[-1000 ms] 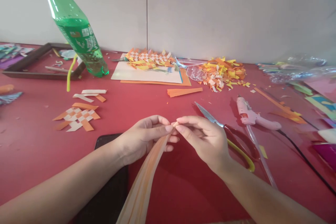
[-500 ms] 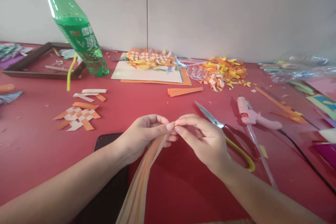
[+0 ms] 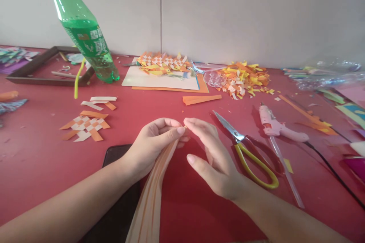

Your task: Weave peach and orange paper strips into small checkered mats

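Paper strips [image 3: 151,197], pale and orange, trail over the desk [image 3: 148,110] from the left hand [image 3: 155,140], whose thumb and fingers pinch their far end. Beside it, the right hand [image 3: 215,161] is spread, thumb apart.

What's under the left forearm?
A flat black object on the red table. One corner shows beyond the forearm, and more shows beside the pale and orange paper strips. The forearm and strips cover other parts, hiding its full outline.

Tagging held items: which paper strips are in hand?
The long pale-and-orange strips, pinched in the left hand; the short orange strips and white strips lie on the red table.
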### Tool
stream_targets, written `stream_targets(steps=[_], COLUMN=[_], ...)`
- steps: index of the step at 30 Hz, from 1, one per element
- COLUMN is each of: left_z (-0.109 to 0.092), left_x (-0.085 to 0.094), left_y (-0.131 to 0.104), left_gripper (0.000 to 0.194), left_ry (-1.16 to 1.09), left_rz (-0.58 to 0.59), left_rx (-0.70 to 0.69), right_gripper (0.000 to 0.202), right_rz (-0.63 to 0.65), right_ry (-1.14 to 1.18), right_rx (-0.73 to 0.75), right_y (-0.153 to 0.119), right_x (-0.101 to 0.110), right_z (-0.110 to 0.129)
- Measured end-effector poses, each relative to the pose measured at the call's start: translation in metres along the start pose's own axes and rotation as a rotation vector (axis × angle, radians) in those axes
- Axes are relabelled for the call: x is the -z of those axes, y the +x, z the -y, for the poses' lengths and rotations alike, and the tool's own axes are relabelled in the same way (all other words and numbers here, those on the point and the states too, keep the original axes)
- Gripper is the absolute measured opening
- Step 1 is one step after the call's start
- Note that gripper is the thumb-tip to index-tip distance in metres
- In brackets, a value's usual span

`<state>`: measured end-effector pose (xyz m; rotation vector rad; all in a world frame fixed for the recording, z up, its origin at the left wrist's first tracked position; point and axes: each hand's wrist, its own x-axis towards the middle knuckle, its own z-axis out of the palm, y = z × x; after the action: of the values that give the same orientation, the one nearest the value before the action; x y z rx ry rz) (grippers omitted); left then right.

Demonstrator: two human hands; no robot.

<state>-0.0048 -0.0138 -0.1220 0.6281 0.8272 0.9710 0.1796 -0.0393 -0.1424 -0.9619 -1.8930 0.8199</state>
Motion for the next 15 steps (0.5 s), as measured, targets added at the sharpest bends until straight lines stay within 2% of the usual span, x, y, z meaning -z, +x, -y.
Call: stream_targets(steps=[15], left_z=[-0.0019], left_x=[-0.0001], left_y=[0.0003], left_gripper=[0.018], left_ry=[0.022], left_rz=[-0.006], left_rx=[0.028], right_gripper=[0.065], right_rz=[-0.019], right_ry=[-0.001], right_rx=[0.023], right_y=[0.0009], right_x=[0.0033], right_z=[-0.0035])
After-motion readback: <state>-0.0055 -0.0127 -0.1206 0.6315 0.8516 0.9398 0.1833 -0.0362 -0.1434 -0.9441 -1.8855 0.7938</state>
